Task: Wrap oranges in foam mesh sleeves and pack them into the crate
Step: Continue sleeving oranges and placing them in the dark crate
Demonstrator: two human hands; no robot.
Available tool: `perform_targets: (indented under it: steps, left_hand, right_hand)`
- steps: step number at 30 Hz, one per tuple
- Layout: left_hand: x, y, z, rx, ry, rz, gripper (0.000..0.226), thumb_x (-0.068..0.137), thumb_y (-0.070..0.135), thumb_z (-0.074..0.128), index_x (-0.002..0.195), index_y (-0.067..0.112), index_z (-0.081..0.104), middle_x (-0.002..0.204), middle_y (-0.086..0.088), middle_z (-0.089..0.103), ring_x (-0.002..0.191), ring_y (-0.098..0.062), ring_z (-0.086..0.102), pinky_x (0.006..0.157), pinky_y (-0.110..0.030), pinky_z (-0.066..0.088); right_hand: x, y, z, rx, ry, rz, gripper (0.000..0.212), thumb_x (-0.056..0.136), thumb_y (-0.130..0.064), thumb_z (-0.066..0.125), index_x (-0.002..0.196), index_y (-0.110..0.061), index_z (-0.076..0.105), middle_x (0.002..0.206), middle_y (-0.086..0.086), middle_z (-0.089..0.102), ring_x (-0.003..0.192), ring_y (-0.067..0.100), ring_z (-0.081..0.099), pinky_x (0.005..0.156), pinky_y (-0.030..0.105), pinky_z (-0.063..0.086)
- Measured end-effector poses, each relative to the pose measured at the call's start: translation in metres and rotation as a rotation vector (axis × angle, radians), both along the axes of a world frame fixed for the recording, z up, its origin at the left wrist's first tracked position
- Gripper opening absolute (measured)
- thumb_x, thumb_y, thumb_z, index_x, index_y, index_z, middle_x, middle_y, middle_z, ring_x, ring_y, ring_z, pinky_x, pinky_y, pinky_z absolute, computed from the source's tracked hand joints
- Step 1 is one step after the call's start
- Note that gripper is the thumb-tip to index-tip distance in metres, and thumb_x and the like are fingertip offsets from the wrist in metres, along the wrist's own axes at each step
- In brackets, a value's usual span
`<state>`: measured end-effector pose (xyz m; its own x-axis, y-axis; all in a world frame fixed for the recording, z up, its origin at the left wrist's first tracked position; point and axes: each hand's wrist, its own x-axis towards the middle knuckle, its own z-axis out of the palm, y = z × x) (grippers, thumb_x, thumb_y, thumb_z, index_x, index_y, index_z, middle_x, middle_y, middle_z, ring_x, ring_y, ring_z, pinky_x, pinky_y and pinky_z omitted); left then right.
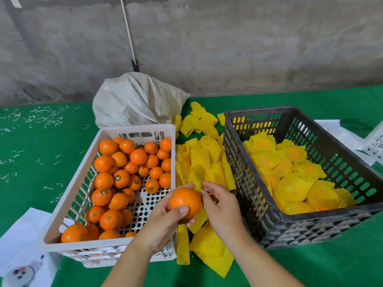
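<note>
Orange fruit is half-processed: left hand is gripping a bare orange, right hand pinching a sleeve, wrapped oranges filling the right dark crate, many unwrapped oranges waiting left.

- I'm looking at a fruit-packing workspace, rough and warehouse-like.
- At 12 o'clock, a bare concrete wall.
- Green cloth-covered surface carries a white crate of loose oranges at 9 o'clock.
- Foam mesh sleeves heaped centrally; dark crate at 3 o'clock.
</note>
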<state>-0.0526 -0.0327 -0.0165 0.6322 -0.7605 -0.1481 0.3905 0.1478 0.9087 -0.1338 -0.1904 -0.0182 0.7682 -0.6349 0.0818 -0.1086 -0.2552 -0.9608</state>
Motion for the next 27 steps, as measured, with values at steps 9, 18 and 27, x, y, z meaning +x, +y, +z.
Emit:
perform_targets:
  steps: [9,18,27]
  left_hand:
    - [0.004,-0.003,-0.002,0.024,-0.014,-0.028,0.087,0.064,0.048,0.099,0.140,0.019,0.065,0.118,-0.012,0.071,0.076,-0.031,0.067,0.065,-0.030,0.057]
    - [-0.002,-0.015,-0.006,0.072,-0.084,0.183,0.074,0.063,0.054,0.096,0.131,0.043,0.068,0.118,0.000,0.073,0.095,-0.026,0.074,0.077,-0.032,0.059]
    - [-0.003,-0.008,-0.016,0.087,-0.247,0.080,0.083,0.083,0.046,0.077,0.150,0.064,0.033,0.160,0.019,0.035,0.139,-0.015,0.053,0.113,-0.045,0.049]
  right_hand:
    - [0.005,-0.008,0.007,0.067,0.020,0.017,0.021,0.093,-0.043,0.070,0.113,-0.035,0.066,0.099,-0.010,0.068,0.091,0.006,0.066,0.077,0.032,0.059]
    - [0.001,-0.011,0.013,-0.348,-0.017,-0.001,0.020,0.098,-0.022,0.067,0.117,-0.020,0.072,0.106,-0.011,0.062,0.093,0.004,0.058,0.079,0.030,0.054]
    - [-0.009,-0.006,0.019,-0.443,-0.116,0.071,0.020,0.099,-0.012,0.064,0.117,-0.016,0.072,0.113,-0.006,0.059,0.106,0.007,0.059,0.088,0.030,0.054]
